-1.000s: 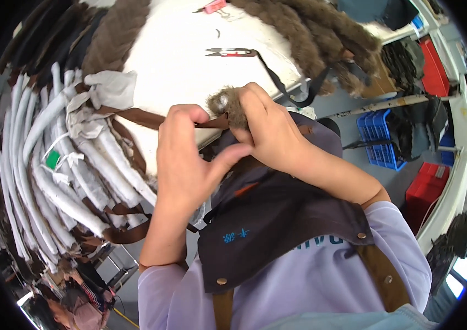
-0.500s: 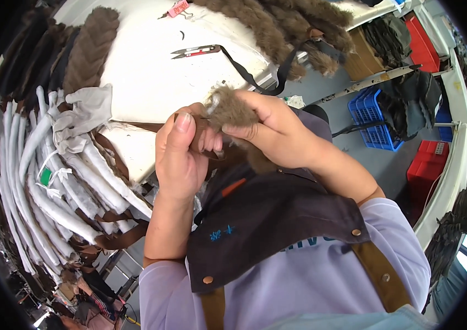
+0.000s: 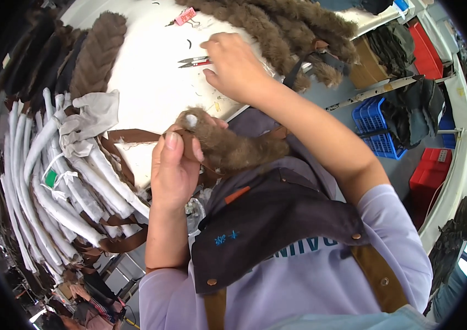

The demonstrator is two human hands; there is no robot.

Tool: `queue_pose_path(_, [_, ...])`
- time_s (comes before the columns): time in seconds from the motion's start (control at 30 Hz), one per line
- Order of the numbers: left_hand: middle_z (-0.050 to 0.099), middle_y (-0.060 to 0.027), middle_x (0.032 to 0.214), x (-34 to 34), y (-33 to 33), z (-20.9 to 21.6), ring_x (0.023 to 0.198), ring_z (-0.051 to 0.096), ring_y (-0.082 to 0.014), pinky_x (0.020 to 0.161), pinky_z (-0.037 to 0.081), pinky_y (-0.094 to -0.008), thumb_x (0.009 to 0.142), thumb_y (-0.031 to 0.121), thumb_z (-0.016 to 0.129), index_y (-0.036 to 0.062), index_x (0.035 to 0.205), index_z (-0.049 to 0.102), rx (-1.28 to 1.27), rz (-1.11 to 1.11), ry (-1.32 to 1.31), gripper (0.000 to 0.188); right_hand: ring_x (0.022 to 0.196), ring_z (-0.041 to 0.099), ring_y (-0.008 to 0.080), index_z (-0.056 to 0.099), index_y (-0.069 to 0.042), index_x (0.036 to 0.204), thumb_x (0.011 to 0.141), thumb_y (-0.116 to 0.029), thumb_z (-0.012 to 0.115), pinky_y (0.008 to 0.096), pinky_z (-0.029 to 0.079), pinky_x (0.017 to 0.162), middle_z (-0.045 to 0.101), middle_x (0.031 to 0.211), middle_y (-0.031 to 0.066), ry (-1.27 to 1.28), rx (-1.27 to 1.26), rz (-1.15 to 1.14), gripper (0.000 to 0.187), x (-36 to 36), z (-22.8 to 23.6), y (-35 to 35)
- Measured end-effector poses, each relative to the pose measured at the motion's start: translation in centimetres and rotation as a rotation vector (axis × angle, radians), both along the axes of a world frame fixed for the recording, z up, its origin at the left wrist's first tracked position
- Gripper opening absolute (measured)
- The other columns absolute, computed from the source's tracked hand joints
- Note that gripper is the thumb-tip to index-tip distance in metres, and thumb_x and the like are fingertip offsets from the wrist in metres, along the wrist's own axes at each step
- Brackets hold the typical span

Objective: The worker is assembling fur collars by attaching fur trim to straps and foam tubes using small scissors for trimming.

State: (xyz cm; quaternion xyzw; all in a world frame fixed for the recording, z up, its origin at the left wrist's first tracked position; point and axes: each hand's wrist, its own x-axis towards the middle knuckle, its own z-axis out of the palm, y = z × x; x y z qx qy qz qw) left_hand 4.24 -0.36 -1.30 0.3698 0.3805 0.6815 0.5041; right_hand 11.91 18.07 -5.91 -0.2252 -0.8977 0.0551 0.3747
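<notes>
Here, the left hand had its thumb and fingers pressed together on one end of the brown fur piece and on a brown strap, at the near edge of the tabletop. The right hand was half spread at the snips; whether it gripped them, I could not tell. A pink clip lay toward the far edge.

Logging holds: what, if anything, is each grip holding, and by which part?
Left grip holds a brown fur tube near its white-centred end, with brown ribbon. Right grip is at the handle end of the thread snips; a hold cannot be told.
</notes>
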Motion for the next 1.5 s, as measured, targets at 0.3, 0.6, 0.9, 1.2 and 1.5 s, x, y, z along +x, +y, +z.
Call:
queue_pose_path(0.3, [0.048,-0.0204,0.105,-1.9,-0.8,0.0,0.096,0.050,-0.0274,0.082,0.039,-0.0336,0.092,0.037,0.040,-0.0015,0.069,0.047,0.039,0.059,0.012,0.046,0.050,0.042,0.0117,0.050,0.004,0.096,0.081,-0.010,0.046,0.0260,0.035,0.049,0.046,0.061,0.0023,-0.078,-1.365,0.481,0.021,0.4,3.8,0.1])
queue_pose_path(0.6, [0.046,-0.0153,0.101,-2.3,0.5,1.0,0.100,0.048,-0.0306,0.097,0.034,-0.0489,0.088,0.048,0.043,-0.0042,0.095,0.051,0.054,0.034,0.198,0.053,0.052,0.027,0.0082,0.043,-0.003,0.083,0.095,-0.044,0.031,0.0213,0.024,0.048,0.033,0.061,-0.0009,0.150,-2.200,0.883,0.044,6.0,8.3,-10.4])
queue_pose_path(0.9, [0.046,-0.0223,0.105,-1.6,0.3,1.5,0.095,0.049,-0.0276,0.084,0.040,-0.0382,0.090,0.039,0.044,-0.0062,0.074,0.052,0.146,0.045,0.175,0.048,0.052,0.027,0.0077,0.044,-0.004,0.083,0.095,-0.043,0.032,0.0211,0.024,0.047,0.034,0.061,-0.0009,0.162,-2.238,0.856,0.043,6.5,8.3,-10.6])
queue_pose_path(1.2, [0.049,-0.0203,0.105,-1.7,0.6,1.0,0.096,0.050,-0.0249,0.087,0.039,-0.0367,0.091,0.038,0.042,-0.0067,0.086,0.055,0.167,0.008,0.186,0.046,0.051,0.029,0.0069,0.042,-0.006,0.077,0.095,-0.044,0.033,0.0209,0.026,0.045,0.031,0.061,-0.0026,0.107,-2.134,0.813,0.042,6.1,8.6,-9.9])
queue_pose_path(1.5, [0.054,-0.0143,0.108,-1.0,0.4,-0.9,0.101,0.051,-0.0221,0.092,0.038,-0.0345,0.093,0.037,0.039,-0.0064,0.114,0.046,0.015,0.151,-0.113,0.048,0.051,0.025,0.0054,0.043,-0.009,0.075,0.094,-0.034,0.041,0.0200,0.021,0.045,0.031,0.061,-0.0043,0.216,-2.159,0.777,0.031,3.4,5.8,-9.3])
